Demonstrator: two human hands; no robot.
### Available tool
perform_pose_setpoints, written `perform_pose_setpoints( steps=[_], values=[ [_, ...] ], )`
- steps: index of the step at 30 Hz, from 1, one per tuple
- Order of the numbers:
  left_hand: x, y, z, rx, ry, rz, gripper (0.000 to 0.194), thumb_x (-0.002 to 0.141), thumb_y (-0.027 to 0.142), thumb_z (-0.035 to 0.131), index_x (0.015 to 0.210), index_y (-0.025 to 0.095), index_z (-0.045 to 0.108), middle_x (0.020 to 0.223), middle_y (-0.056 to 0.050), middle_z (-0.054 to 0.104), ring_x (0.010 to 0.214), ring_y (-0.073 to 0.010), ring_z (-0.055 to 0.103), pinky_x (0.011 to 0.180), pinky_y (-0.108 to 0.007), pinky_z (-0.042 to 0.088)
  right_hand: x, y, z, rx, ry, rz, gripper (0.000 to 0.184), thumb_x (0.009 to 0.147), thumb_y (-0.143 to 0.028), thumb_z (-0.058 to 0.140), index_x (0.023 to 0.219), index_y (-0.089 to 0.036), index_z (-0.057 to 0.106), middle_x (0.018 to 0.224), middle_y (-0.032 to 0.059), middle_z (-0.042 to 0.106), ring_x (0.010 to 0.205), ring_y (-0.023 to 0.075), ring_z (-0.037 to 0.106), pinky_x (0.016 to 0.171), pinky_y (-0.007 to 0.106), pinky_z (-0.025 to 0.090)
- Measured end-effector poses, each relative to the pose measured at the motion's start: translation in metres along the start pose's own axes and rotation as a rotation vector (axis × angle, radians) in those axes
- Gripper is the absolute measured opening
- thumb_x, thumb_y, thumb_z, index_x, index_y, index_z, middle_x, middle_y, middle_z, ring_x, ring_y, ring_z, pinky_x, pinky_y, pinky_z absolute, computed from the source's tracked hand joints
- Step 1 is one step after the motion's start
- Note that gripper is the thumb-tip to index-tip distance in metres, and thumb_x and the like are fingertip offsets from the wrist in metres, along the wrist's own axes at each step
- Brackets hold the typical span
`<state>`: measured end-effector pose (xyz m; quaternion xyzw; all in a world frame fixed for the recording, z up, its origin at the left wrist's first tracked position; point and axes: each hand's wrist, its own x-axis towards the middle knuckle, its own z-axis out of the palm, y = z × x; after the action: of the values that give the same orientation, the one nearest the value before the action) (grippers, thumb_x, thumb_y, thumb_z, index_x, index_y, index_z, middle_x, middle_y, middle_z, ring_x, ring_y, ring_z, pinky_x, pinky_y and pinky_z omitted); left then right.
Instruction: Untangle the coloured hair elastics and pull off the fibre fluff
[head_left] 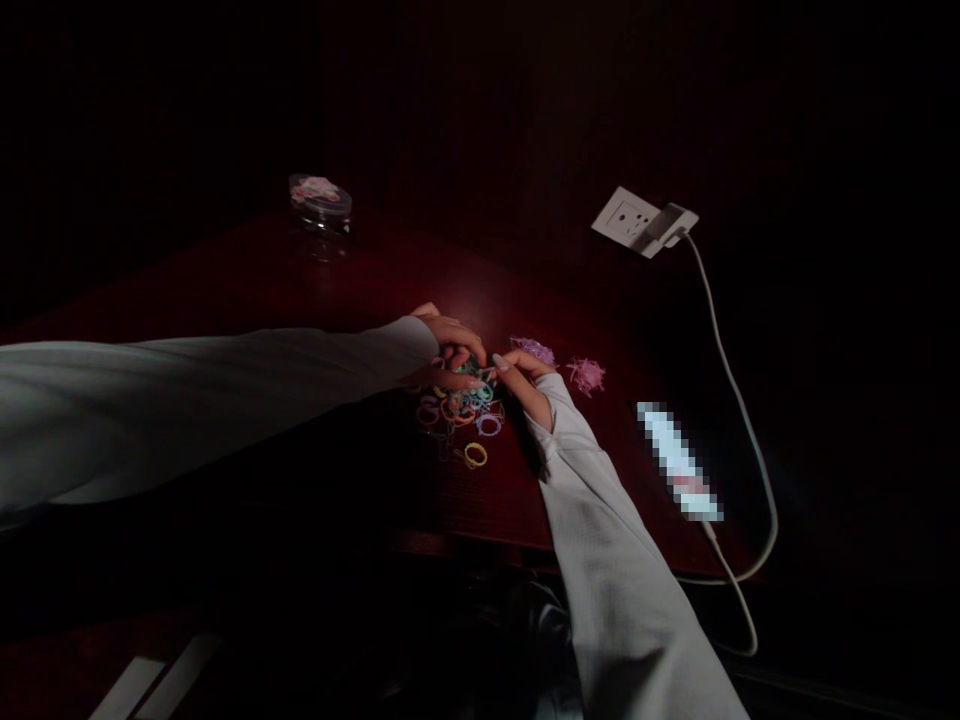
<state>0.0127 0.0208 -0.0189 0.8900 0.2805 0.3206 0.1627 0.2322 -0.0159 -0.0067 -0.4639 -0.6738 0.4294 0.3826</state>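
Observation:
Colourful hair ties lie in a loose pile on the dark red table, with a yellow hair tie at its near side and a purple one at its right. Over the pile's far left part is my left hand, its fingers curved and its thumb apart from them. My right hand comes in from the right, thumb and forefinger pinched together beside the left fingertips. Something small sits at that pinch, too dim to name. The left hand hides part of the pile.
Purple strands and a pink bunch lie right of my hands. A clear lidded jar stands at the back left. A lit phone lies right, its white cable running to a charger in the wall socket.

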Motion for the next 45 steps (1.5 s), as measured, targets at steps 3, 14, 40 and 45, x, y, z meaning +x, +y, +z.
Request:
perform_pose_setpoints(
  steps=[3,14,40,45],
  values=[
    [0.000,0.001,0.000,0.001,0.003,0.023,0.029,0.092,0.047,0.062,0.099,0.024,0.078,0.079,0.003,0.075,0.075,-0.0124,0.062,0.086,-0.034,0.029,0.000,0.001,0.001,0.020,-0.006,0.005,0.051,0.076,-0.073,0.075,0.071,-0.023,0.067,0.065,-0.0031,0.056,0.063,0.0124,0.043,0.064,0.029,0.032],
    [0.001,0.005,0.001,0.000,0.015,0.002,0.023,0.091,0.041,0.066,0.088,0.022,0.079,0.077,0.001,0.076,0.078,-0.0150,0.064,0.088,-0.036,0.031,0.012,0.010,-0.014,-0.045,0.221,-0.072,0.050,0.081,-0.073,0.068,0.070,-0.024,0.064,0.069,-0.0005,0.061,0.065,0.0150,0.050,0.063,0.030,0.038],
    [0.001,0.010,0.001,0.008,0.047,-0.045,0.031,0.095,0.041,0.056,0.080,0.024,0.077,0.074,0.004,0.074,0.076,-0.0121,0.061,0.090,-0.033,0.031,0.016,0.057,-0.080,-0.896,0.732,-0.089,0.048,0.096,-0.063,0.052,0.084,-0.024,0.078,0.080,0.0044,0.065,0.085,0.0219,0.051,0.081,0.036,0.029],
    [0.001,0.005,0.004,0.008,0.055,-0.029,0.027,0.094,0.039,0.060,0.082,0.023,0.078,0.075,0.003,0.074,0.076,-0.0131,0.062,0.089,-0.033,0.031,0.017,0.059,-0.077,-0.872,0.645,-0.063,0.056,0.094,-0.070,0.050,0.087,-0.024,0.081,0.085,0.0067,0.067,0.088,0.0234,0.050,0.084,0.039,0.028]
  ],
)
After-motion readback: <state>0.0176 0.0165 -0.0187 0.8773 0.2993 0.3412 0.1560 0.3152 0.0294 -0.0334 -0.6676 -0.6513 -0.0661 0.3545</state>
